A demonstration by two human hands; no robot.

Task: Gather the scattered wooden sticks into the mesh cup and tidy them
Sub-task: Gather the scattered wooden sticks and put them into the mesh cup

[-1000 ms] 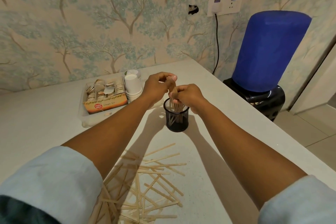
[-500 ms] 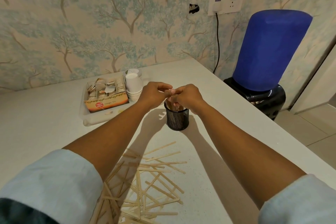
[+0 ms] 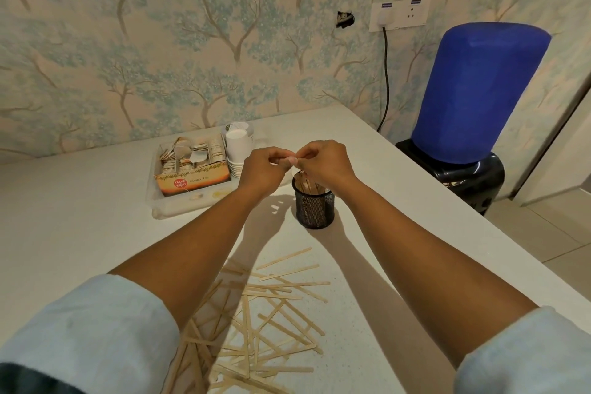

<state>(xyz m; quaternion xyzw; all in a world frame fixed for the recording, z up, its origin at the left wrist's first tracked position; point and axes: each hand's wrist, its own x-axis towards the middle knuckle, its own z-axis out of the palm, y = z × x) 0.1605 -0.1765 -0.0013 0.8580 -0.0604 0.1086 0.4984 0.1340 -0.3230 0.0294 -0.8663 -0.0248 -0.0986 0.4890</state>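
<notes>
A second ago both hands gripped a bundle of sticks [image 3: 307, 185]; now it stands in the cup [image 3: 314, 204] mid-bench. The left hand [image 3: 264, 170] and right hand [image 3: 323, 161] hover above, fingers curled, fingertips meeting; any hold I cannot tell. Many sticks [image 3: 256, 323] remain near the front edge.

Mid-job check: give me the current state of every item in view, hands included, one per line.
mesh cup: upright on the counter, part-filled with sticks.
sticks in cup: standing, leaning.
scattered sticks: loose on the counter, criss-crossed.
left hand: above the cup, fingers curled, fingertips meeting the right's.
right hand: above the cup, fingers curled.
tea box: open, sachets inside.
paper cups: stacked.
</notes>
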